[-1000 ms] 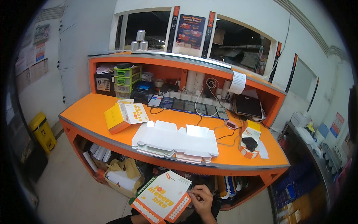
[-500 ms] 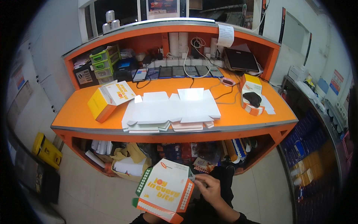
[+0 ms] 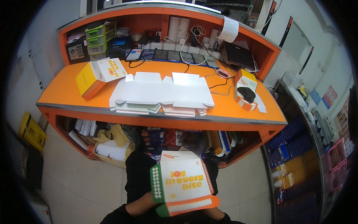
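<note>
A single head-worn fisheye camera is looking steeply down and forward from above the person's lap. It is sitting close to the folded carton [image 3: 182, 183] at the lower edge, while the orange desk [image 3: 67, 89] is lying farther off, its front edge bending across the middle of the view.

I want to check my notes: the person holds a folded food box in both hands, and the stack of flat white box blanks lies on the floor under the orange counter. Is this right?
Not quite. The head view shows the stack of flat white box blanks lying on top of the orange counter, not on the floor under it. The rest holds: the person holds the folded food box in both hands.
</note>
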A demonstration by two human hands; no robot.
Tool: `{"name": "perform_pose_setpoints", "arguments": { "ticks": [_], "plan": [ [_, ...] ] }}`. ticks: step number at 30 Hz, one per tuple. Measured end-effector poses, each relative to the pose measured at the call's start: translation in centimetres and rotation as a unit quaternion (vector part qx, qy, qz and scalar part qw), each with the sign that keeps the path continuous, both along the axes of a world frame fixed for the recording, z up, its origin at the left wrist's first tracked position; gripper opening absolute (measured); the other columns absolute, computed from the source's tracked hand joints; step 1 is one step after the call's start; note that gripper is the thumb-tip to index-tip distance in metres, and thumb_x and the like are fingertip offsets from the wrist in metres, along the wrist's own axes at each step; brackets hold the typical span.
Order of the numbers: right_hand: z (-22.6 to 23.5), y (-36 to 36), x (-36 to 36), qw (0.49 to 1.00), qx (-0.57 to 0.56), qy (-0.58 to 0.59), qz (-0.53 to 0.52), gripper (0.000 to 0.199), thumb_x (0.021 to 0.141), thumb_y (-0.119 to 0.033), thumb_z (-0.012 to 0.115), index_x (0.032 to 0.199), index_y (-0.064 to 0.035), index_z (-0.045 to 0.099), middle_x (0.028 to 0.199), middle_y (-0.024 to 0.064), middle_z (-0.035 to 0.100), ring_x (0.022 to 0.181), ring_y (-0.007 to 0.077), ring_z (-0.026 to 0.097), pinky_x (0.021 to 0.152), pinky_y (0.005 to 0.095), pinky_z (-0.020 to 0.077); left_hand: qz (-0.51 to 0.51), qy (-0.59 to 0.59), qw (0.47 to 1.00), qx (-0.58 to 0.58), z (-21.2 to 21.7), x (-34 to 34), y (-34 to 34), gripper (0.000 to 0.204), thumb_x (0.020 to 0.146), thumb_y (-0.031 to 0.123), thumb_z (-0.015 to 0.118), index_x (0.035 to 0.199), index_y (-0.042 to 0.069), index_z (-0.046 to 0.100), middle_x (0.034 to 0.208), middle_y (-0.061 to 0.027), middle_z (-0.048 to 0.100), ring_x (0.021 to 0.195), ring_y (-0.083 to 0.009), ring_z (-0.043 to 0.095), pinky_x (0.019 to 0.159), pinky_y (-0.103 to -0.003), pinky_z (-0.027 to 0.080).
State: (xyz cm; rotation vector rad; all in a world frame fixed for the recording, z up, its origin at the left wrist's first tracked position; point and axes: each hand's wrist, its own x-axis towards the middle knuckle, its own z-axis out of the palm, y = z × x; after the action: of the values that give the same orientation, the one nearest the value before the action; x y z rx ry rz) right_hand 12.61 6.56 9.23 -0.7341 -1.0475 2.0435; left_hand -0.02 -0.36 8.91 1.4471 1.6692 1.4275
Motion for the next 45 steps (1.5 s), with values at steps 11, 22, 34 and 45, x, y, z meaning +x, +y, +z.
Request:
{"name": "perform_pose_setpoints", "arguments": {
  "ticks": [11,22,34,45],
  "plan": [
    [2.5,1.4,0.9,0.835,0.476,-0.243,-0.131,0.031,0.087,0.0,0.05,0.117,0.0009,0.057,0.108,0.0205,0.063,0.097,0.0219,0.064,0.081,0.0304,0.0502,-0.016,0.133,0.991,0.022,0.6,-0.9,-0.5,0.023,0.082,0.013,0.068,0.099,0.003,0.058,0.092,-0.004,0.06,0.083,-0.0137,0.057,0.073,-0.026,0.047],
    [2.6,0.9,0.0,0.808,0.506,-0.271,-0.13,0.008,0.074,-0.004,0.071,0.081,-0.002,0.067,0.08,0.0092,0.063,0.067,0.0184,0.062,0.057,0.0268,0.0487,0.025,-0.353,0.934,-0.041,-3.1,0.5,0.5,0.021,0.08,0.01,0.069,0.096,0.004,0.056,0.09,-0.0045,0.06,0.085,-0.0131,0.058,0.076,-0.028,0.047],
    [1.4,0.4,-0.6,0.838,0.474,-0.248,-0.105,0.012,0.073,0.001,0.068,0.085,-0.0004,0.067,0.085,0.0109,0.06,0.08,0.0202,0.06,0.069,0.028,0.0468,0.022,-0.183,0.981,-0.061,-0.6,-1.5,-1.0,0.021,0.082,0.01,0.066,0.1,0.002,0.056,0.093,-0.0068,0.061,0.089,-0.0151,0.059,0.079,-0.028,0.046],
    [0.4,0.9,0.8,0.879,0.406,-0.234,-0.088,0.014,0.077,0.001,0.066,0.091,0.001,0.067,0.09,0.0093,0.063,0.082,0.0173,0.061,0.072,0.0273,0.0492,0.003,-0.005,0.999,-0.05,2.4,-1.6,-0.5,0.023,0.083,0.01,0.064,0.103,0.001,0.056,0.096,-0.0086,0.061,0.09,-0.0159,0.059,0.079,-0.028,0.046]
  ]
}}
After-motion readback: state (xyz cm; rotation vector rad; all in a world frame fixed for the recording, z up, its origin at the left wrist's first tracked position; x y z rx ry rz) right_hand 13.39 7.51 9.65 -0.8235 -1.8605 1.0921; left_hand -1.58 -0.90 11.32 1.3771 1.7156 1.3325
